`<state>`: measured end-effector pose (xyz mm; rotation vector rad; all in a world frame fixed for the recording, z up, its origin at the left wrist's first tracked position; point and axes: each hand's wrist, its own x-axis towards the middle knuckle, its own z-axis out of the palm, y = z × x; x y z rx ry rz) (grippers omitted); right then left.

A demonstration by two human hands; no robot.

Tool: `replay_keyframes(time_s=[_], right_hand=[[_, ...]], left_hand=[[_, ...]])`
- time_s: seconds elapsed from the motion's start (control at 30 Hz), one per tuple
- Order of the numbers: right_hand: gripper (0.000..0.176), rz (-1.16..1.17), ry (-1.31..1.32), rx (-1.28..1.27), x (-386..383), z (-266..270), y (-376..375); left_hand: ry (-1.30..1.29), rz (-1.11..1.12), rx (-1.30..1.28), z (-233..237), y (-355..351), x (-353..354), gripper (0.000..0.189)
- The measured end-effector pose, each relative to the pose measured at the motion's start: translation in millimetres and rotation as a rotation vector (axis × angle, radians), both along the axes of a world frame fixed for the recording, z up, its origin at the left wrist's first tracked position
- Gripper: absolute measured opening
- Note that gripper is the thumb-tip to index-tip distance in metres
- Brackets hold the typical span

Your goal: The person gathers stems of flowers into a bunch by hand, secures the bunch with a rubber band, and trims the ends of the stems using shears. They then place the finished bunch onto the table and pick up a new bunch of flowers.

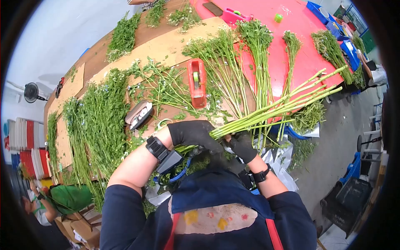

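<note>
Black gloves cover both of my hands. My left hand (191, 134) is closed around a bundle of green flower stems (283, 108), whose cut ends point up and to the right. Its leafy tops hang below my hands, mostly hidden. Against the underside of the bundle, my right hand (243, 146) is closed with bent fingers, partly covered by the stems. Just beyond my hands lie a red tape dispenser (197, 83), an open glasses case (139, 115) with glasses inside, and loose leafy sprigs (164, 85).
Large heaps of flower stems (100, 121) cover the table's left side. More sorted bunches (258, 46) lie on the red tabletop (291, 16). A pink tape dispenser (235, 16) stands farther back. Other people (377, 75) are at the right and lower left edges. A black bin (348, 200) stands on the floor.
</note>
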<state>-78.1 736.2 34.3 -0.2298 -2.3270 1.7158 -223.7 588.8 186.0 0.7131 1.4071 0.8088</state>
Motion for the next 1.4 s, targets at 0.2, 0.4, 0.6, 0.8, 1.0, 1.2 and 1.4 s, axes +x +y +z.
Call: replay_keyframes(time_s=[0.2, 0.4, 0.6, 0.8, 1.0, 1.2, 1.4], right_hand=[[0.067, -0.037, 0.233, 0.225, -34.5, 21.4, 11.0], [0.017, 0.137, 0.2, 0.098, -36.3, 11.6, 18.1], [0.032, 0.103, -0.192, -0.289, -8.9, 36.8, 0.8], [0.029, 0.088, -0.263, -0.27, 16.9, 78.7, 15.6], [0.046, -0.196, 0.041, 0.942, 60.6, 130.5, 73.0], [0.04, -0.463, -0.315, 0.371, 77.4, 84.2, 128.9], [0.043, -0.789, 0.056, 1.452, 27.5, 47.4, 217.0]], left_hand=[[-0.137, -0.009, -0.052, -29.4, 3.5, 2.4, 0.03], [-0.021, -0.064, -0.07, -37.0, 4.2, -3.8, 0.033], [0.55, -0.046, 0.013, -49.4, 9.2, -8.6, 0.045], [1.215, -0.008, 0.152, -75.1, 17.4, 17.3, 0.041], [1.621, -0.175, 0.471, -53.5, 43.1, 7.5, 0.052], [1.734, 0.221, 0.886, 12.4, 99.9, 8.2, 0.052], [1.445, 0.191, 0.782, -29.2, 75.6, 25.1, 0.045]])
